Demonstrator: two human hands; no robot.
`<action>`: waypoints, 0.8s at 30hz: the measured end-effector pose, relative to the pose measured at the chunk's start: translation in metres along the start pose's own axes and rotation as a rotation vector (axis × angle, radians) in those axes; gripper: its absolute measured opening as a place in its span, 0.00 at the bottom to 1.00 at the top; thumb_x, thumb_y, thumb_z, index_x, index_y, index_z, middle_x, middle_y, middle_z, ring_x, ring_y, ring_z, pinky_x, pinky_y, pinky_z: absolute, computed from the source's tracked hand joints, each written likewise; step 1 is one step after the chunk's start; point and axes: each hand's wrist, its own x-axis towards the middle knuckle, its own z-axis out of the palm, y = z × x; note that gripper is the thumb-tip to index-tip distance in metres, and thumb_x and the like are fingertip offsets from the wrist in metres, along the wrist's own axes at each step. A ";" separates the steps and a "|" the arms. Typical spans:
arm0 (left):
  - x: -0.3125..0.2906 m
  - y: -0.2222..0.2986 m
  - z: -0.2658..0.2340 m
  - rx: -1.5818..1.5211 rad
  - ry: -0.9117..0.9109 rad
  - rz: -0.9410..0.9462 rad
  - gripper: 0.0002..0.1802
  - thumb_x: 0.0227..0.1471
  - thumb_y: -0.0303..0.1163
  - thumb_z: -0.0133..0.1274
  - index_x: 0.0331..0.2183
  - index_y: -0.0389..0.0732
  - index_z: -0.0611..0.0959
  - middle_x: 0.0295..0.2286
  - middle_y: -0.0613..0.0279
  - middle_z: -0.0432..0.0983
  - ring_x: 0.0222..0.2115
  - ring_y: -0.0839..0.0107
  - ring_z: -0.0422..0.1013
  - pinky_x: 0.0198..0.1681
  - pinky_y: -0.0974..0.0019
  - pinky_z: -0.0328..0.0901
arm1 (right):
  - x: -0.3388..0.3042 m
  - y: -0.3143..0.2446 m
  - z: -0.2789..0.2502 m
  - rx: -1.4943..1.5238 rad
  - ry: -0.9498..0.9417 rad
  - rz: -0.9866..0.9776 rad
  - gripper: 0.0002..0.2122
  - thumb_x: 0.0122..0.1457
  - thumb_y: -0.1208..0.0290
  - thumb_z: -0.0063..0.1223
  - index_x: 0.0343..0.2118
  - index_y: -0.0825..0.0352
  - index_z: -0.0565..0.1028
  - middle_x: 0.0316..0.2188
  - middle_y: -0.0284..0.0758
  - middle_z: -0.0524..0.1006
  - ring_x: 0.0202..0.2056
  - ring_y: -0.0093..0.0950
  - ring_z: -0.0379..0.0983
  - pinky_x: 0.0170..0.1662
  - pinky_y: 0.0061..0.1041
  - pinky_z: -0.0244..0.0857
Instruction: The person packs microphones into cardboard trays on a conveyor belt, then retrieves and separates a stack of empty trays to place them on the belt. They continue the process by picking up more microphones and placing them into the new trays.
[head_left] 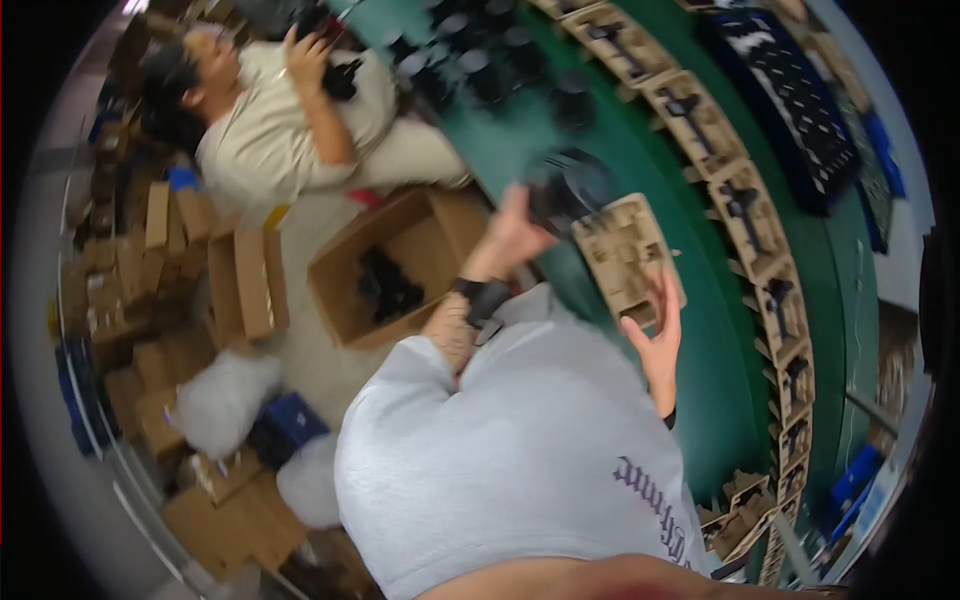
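The left hand point(515, 235) is closed around a dark, blurred part point(565, 190), its fingers wrapped on the part's lower end; the right hand point(655, 335) is clamped on the near edge of a brown moulded pulp tray point(620, 250), thumb on top; the tray is tilted above the green table point(690, 370). The dark part sits at about ten o'clock from the tray, touching or just over its far corner; which one cannot be told through the blur. At three o'clock a curved row of filled trays point(750, 215) lines the table, with bare green between it and the hands; at nine o'clock an open cardboard box point(385, 265) stands on the floor; at eleven o'clock another person point(280, 120) sits holding something dark.
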 end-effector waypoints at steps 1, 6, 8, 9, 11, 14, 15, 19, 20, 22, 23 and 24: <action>-0.029 -0.007 0.055 0.880 0.139 -0.088 0.19 0.58 0.43 0.40 0.45 0.42 0.72 0.39 0.64 0.71 0.41 0.69 0.67 0.43 0.64 0.64 | 0.011 0.010 0.010 -0.123 -0.029 0.054 0.35 0.42 0.72 0.61 0.56 0.70 0.58 0.52 0.43 0.64 0.55 0.32 0.59 0.57 0.31 0.52; -0.008 -0.055 0.029 0.715 -0.277 -0.577 0.19 0.54 0.43 0.42 0.44 0.43 0.72 0.24 0.58 0.74 0.29 0.64 0.74 0.35 0.61 0.69 | 0.037 0.083 0.002 -0.216 -0.118 -0.161 0.33 0.39 0.67 0.62 0.49 0.70 0.61 0.49 0.40 0.65 0.48 0.31 0.62 0.54 0.28 0.54; 0.008 -0.072 -0.018 1.530 -0.111 0.218 0.17 0.52 0.37 0.45 0.44 0.42 0.71 0.28 0.54 0.72 0.30 0.59 0.73 0.36 0.62 0.69 | 0.048 0.027 0.010 -0.295 0.009 0.116 0.33 0.41 0.68 0.64 0.51 0.70 0.62 0.48 0.40 0.67 0.47 0.35 0.66 0.52 0.30 0.58; 0.009 -0.064 -0.013 1.527 -0.110 0.209 0.17 0.52 0.37 0.45 0.44 0.42 0.71 0.28 0.54 0.72 0.30 0.59 0.73 0.36 0.62 0.69 | 0.057 0.011 0.010 -0.543 0.008 0.049 0.30 0.44 0.70 0.62 0.51 0.71 0.62 0.47 0.41 0.69 0.46 0.36 0.67 0.50 0.30 0.60; 0.003 -0.043 0.015 1.113 0.012 0.672 0.17 0.48 0.31 0.47 0.42 0.39 0.72 0.35 0.51 0.70 0.34 0.55 0.70 0.37 0.61 0.68 | 0.061 0.014 0.006 -0.765 -0.041 -0.012 0.26 0.48 0.72 0.59 0.51 0.70 0.64 0.47 0.45 0.69 0.46 0.40 0.68 0.49 0.30 0.61; 0.025 -0.049 0.022 1.534 -0.367 0.936 0.22 0.48 0.34 0.50 0.46 0.40 0.71 0.46 0.55 0.66 0.50 0.56 0.60 0.52 0.54 0.57 | 0.054 0.054 0.004 -0.826 -0.085 -0.021 0.25 0.50 0.72 0.57 0.52 0.68 0.64 0.48 0.45 0.69 0.48 0.41 0.66 0.50 0.32 0.60; 0.034 -0.058 0.017 1.535 -0.352 0.942 0.22 0.48 0.34 0.50 0.46 0.40 0.71 0.46 0.55 0.66 0.50 0.56 0.60 0.52 0.54 0.57 | 0.050 0.066 0.002 -0.880 -0.082 -0.055 0.25 0.50 0.73 0.56 0.53 0.67 0.64 0.49 0.45 0.69 0.49 0.42 0.65 0.51 0.32 0.59; 0.051 -0.088 -0.026 1.951 -0.513 0.897 0.30 0.47 0.43 0.52 0.51 0.44 0.68 0.51 0.59 0.61 0.56 0.59 0.52 0.59 0.48 0.46 | 0.038 0.065 0.000 -0.805 -0.039 -0.007 0.24 0.50 0.74 0.54 0.52 0.65 0.66 0.48 0.42 0.69 0.49 0.40 0.65 0.51 0.33 0.59; 0.052 -0.090 -0.030 2.006 -0.539 0.893 0.32 0.47 0.46 0.52 0.53 0.47 0.67 0.53 0.60 0.60 0.58 0.59 0.50 0.60 0.46 0.44 | 0.032 0.076 -0.012 -0.808 -0.042 -0.009 0.24 0.50 0.74 0.54 0.52 0.65 0.66 0.48 0.42 0.69 0.49 0.40 0.65 0.51 0.33 0.59; 0.045 -0.090 -0.034 2.101 -0.565 1.010 0.31 0.48 0.48 0.50 0.54 0.52 0.66 0.54 0.62 0.59 0.58 0.60 0.50 0.60 0.45 0.41 | 0.023 0.092 -0.031 -1.044 -0.182 -0.016 0.21 0.51 0.75 0.54 0.50 0.65 0.69 0.47 0.41 0.70 0.50 0.38 0.64 0.51 0.33 0.58; 0.044 -0.089 -0.033 2.140 -0.543 0.951 0.31 0.48 0.49 0.50 0.53 0.54 0.67 0.54 0.63 0.59 0.58 0.60 0.50 0.60 0.44 0.39 | 0.023 0.080 -0.024 -1.096 -0.169 -0.063 0.17 0.53 0.75 0.51 0.48 0.67 0.70 0.47 0.41 0.70 0.51 0.38 0.62 0.52 0.33 0.57; 0.041 -0.088 -0.031 2.179 -0.519 0.890 0.30 0.48 0.49 0.50 0.53 0.56 0.68 0.54 0.64 0.60 0.57 0.61 0.50 0.61 0.44 0.38 | 0.018 0.078 -0.021 -1.098 -0.169 -0.055 0.17 0.53 0.75 0.51 0.48 0.67 0.70 0.47 0.41 0.70 0.51 0.38 0.62 0.52 0.33 0.57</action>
